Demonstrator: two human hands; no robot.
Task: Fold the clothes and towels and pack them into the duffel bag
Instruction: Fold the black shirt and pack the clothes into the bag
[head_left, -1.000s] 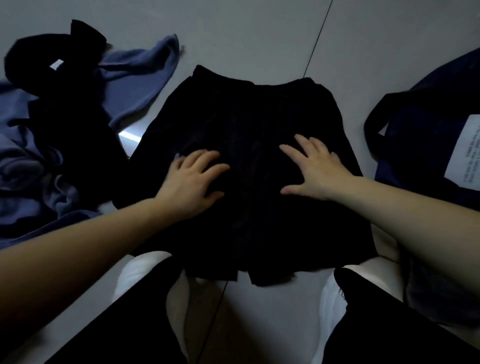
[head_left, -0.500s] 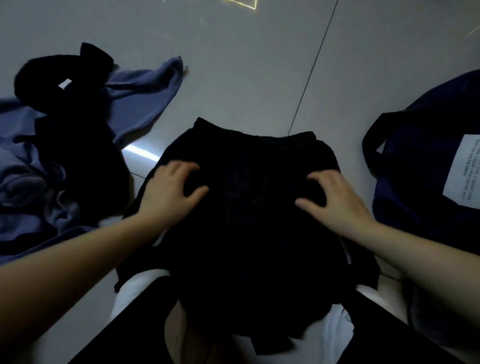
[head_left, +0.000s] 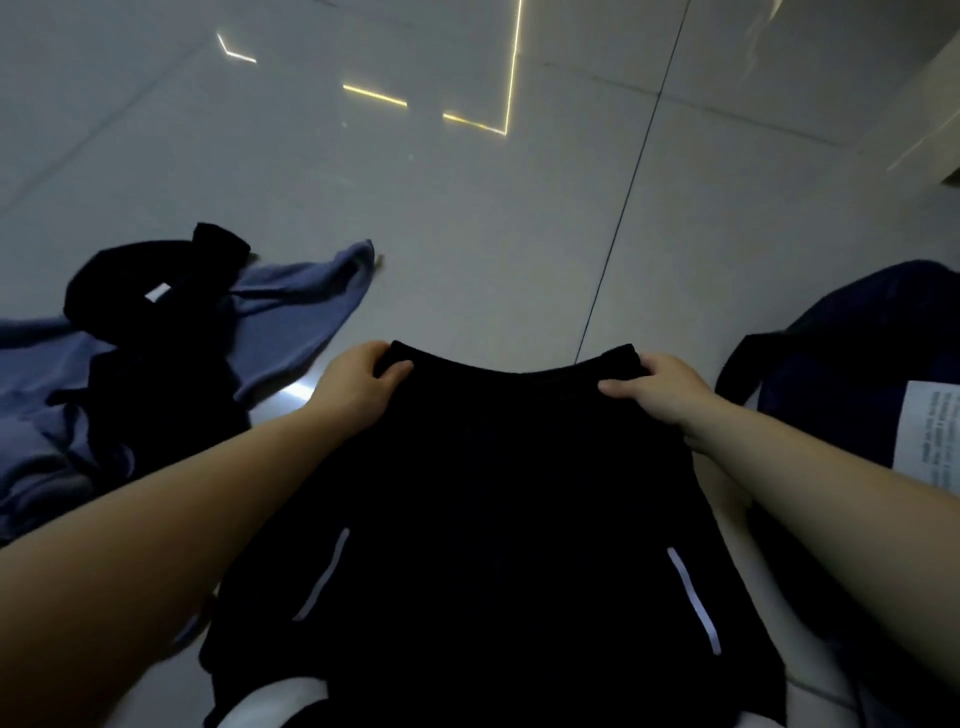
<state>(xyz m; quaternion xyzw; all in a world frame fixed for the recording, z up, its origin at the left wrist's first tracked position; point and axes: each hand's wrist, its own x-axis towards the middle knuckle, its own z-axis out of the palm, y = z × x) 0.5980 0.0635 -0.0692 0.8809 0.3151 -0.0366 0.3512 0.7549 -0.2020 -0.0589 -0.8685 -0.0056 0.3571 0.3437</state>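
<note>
Left hand pinches one corner of the black garment's far edge, thumb on top; right hand grips the opposite corner likewise. Cloth hangs between them toward the person, two pale stripes low down. Folding step, judged: first fold just starting. Next calls for level corners and an even lay-down. Duffel bag just right of the right hand, not yet loaded. Blue-and-black heap left of the left hand, unfolded.
</note>
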